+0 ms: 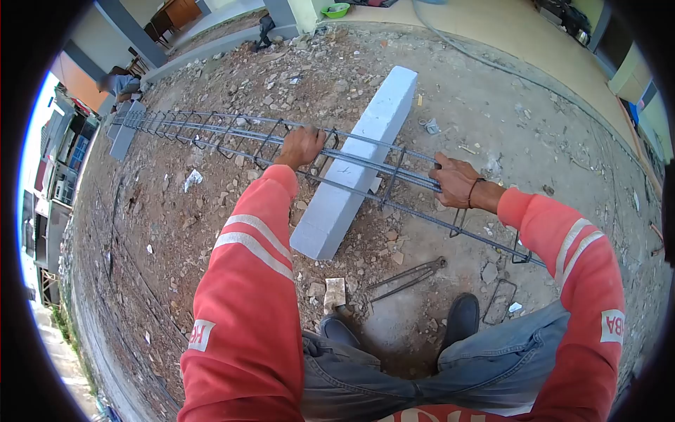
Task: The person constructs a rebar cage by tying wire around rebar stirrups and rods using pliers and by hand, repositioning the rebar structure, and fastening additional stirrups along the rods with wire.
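Note:
A long rebar cage (239,131), made of steel bars with square stirrups, stretches from the far left to the lower right. My left hand (301,147) is closed over its bars and a stirrup, left of a pale block. Further right, my right hand (457,181) has its fingers curled round the bars; the fingertips are partly hidden. The long pale block (358,165) lies on the ground under the cage. Long-handled pincers (408,278) rest on the dirt in front of my feet. A loose wire stirrup (500,302) lies by my right shoe.
Another pale block (126,131) supports the cage's far end, near a seated person (121,86). Rubble covers the ground (211,204). A hose (492,60) runs along the paved edge, and a green basin (336,10) stands at the back. A small broken piece (335,294) lies near my left shoe.

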Available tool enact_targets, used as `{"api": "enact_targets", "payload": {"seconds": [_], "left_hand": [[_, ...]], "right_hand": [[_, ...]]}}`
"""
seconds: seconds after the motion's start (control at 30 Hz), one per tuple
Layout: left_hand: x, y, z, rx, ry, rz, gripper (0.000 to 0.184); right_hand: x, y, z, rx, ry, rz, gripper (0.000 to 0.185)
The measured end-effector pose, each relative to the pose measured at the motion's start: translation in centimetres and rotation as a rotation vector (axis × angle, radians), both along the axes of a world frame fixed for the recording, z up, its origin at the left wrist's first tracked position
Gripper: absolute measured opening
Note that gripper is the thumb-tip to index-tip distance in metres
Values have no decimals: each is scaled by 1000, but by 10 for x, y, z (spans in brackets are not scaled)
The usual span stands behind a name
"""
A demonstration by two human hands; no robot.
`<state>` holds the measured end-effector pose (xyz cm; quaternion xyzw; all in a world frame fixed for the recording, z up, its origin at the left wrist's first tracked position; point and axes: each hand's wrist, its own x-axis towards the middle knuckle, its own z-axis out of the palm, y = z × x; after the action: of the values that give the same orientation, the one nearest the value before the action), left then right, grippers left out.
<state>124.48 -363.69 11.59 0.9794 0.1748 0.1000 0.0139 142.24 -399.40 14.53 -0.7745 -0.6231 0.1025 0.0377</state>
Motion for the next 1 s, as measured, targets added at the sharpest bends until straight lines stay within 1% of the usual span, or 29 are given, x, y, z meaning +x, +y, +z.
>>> {"api": "enact_targets", "payload": {"seconds": [0.07,0.1,0.17,0.2,0.27,0.3,0.33,0.37,0.43,0.47,0.53,0.57,0.63,0.67,0.73,0.77,0.8,0.83,0.87,0.9,0.93,0.97,1.0], "left_hand": [[6,20,-22,76,4,-15,36],[8,28,-28,77,3,-32,36],[6,22,-21,85,24,14,32],[6,18,-18,9,8,102,29],[0,-7,21,38,33,139,28],[-3,-16,29,69,60,180,28],[-9,-11,23,99,-120,146,26],[-14,-9,26,98,-118,143,26],[-27,-4,35,191,-263,323,21],[-35,0,38,196,-258,313,21],[-51,9,41,184,-310,637,30],[-56,16,41,189,-307,639,30],[-80,41,30,35,-346,904,51],[-99,92,-29,324,-514,880,68],[-109,62,4,-84,-477,1056,82],[-115,85,-13,-296,-432,1201,82],[-120,103,-26,-538,-394,1211,81],[-126,122,-39,-769,-337,1230,79],[-120,106,-28,-1013,-417,1218,74],[-114,91,-18,-1249,-487,1224,70],[-100,57,9,-1486,-705,1320,63],[-94,50,6,-1495,-716,1327,63],[-88,46,4,-1487,-722,1215,61]], "right_hand": [[3,1,8,-77,-25,58,34],[6,-1,13,-77,-24,41,34],[12,-2,24,16,100,158,50],[16,-4,32,15,99,155,50],[25,-10,49,160,297,9,52],[32,-14,51,155,298,9,52],[45,-22,52,211,209,-78,48],[59,-32,51,269,121,-167,45],[90,-57,48,99,96,-240,43],[103,-72,42,61,95,-276,43],[122,-110,24,10,96,-303,48],[131,-128,14,1,92,-289,51],[134,-160,13,-149,322,-461,55],[139,-176,4,-172,410,-557,57],[152,-208,-11,-181,503,-644,57],[160,-224,-23,-143,532,-647,57],[164,-234,-29,-147,629,-718,57],[155,-235,-21,-160,683,-799,56],[147,-234,-15,-177,732,-889,56],[142,-230,-17,-180,726,-866,56],[139,-228,-19,-235,772,-885,56],[137,-228,-19,-290,816,-910,57],[138,-229,-18,-293,804,-906,57]]}}
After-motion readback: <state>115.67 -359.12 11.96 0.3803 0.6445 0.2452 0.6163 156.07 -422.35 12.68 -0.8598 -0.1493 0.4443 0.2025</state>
